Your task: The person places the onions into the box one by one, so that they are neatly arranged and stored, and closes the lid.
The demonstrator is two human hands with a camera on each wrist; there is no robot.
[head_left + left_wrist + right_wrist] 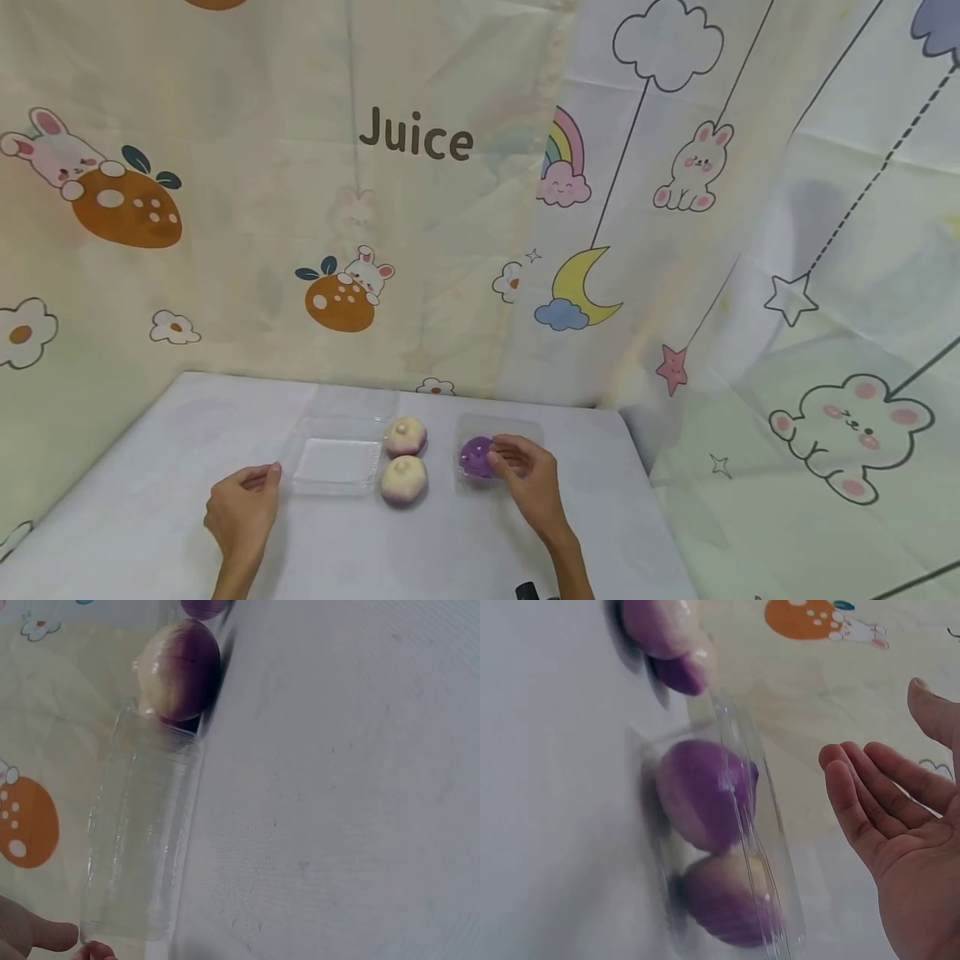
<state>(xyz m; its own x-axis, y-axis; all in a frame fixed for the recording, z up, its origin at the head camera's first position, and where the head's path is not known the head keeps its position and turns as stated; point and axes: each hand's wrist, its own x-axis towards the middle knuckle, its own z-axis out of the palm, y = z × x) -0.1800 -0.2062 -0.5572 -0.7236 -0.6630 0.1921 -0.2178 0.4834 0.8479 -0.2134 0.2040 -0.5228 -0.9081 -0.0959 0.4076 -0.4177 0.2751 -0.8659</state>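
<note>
In the head view, my left hand [243,510] is at the left side of a clear plastic container [296,492]. Thumb and fingertip pinch its corner in the left wrist view. Just right of the container lie two round, turnip-like bulbs [406,480], cream on top and purple below. My right hand [534,483] hovers by a second clear container [517,423], fingers loosely bent and apart, holding nothing. Inside that box, the right wrist view shows two purple bulbs [705,795]; in the head view my hand partly covers them.
Both containers stand on a white-covered table [360,550]. Behind it hangs a printed curtain [262,208] with rabbits and oranges, and another cloth [787,250] is on the right. A small dark object [527,591] shows at the bottom edge near my right wrist.
</note>
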